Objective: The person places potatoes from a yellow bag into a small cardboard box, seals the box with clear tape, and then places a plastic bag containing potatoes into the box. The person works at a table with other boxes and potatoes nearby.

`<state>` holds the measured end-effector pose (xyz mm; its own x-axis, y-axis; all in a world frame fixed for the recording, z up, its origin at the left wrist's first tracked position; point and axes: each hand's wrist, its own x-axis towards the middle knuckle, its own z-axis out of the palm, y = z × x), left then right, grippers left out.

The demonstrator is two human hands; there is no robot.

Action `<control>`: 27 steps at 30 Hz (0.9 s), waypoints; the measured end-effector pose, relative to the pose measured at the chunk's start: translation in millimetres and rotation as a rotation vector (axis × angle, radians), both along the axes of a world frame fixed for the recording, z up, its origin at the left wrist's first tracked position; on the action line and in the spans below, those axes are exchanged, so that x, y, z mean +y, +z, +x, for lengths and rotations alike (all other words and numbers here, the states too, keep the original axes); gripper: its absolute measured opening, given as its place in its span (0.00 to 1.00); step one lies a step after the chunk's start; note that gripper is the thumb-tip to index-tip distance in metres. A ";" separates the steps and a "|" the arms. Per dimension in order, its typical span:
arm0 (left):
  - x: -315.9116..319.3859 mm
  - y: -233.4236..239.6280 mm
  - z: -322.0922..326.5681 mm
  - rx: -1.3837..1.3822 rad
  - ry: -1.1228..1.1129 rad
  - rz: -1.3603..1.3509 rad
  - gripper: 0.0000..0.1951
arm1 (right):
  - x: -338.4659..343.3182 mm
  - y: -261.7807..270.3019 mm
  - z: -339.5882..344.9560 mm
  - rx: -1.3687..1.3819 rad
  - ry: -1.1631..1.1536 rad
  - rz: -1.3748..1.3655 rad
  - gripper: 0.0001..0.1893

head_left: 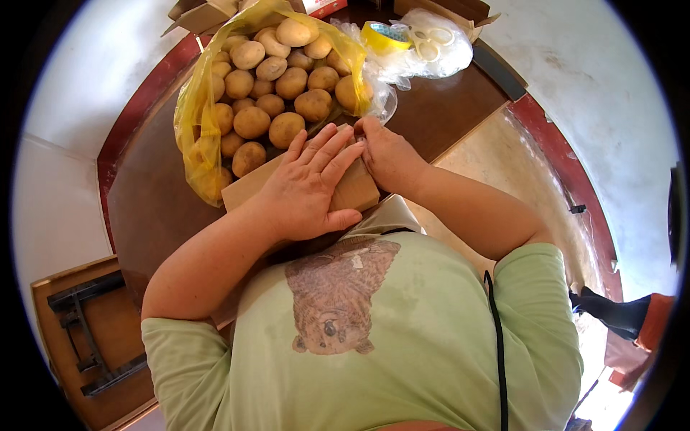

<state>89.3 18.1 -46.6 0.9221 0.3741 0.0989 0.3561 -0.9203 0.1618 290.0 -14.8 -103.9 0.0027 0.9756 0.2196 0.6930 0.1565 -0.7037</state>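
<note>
A closed cardboard box (pixel 358 186) lies on the dark brown table close to my body. My left hand (pixel 304 186) rests flat across its top with the fingers spread. At the box's far right end is my right hand (pixel 391 156), its fingers bent against the edge; whether they grip it cannot be told. Just beyond the box, a yellow plastic bag (pixel 194 161) stands open, full of potatoes (pixel 252 123). Right of the bag lie clear plastic bags (pixel 396 70), with a roll of tape (pixel 385 37) and pale-handled scissors (pixel 431 43) on them.
Open cardboard boxes (pixel 202 19) stand at the table's far side, with another (pixel 453 11) at the far right. The table's edge (pixel 469 132) runs along the right. A folded table with black metal legs (pixel 89 328) is at the lower left.
</note>
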 end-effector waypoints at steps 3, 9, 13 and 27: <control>0.7 0.7 0.8 0.001 0.002 -0.006 0.44 | -2.0 17.5 3.1 -0.129 0.026 -0.090 0.13; -0.4 5.6 2.3 0.079 0.007 0.026 0.43 | 5.8 6.8 5.5 -0.334 0.067 -0.135 0.11; 1.0 3.8 0.1 0.042 0.021 -0.001 0.43 | 5.2 1.7 16.7 -0.267 -0.049 -0.035 0.10; -0.3 5.9 -1.0 0.023 0.012 -0.014 0.43 | -32.0 20.9 9.1 0.561 0.093 -0.422 0.18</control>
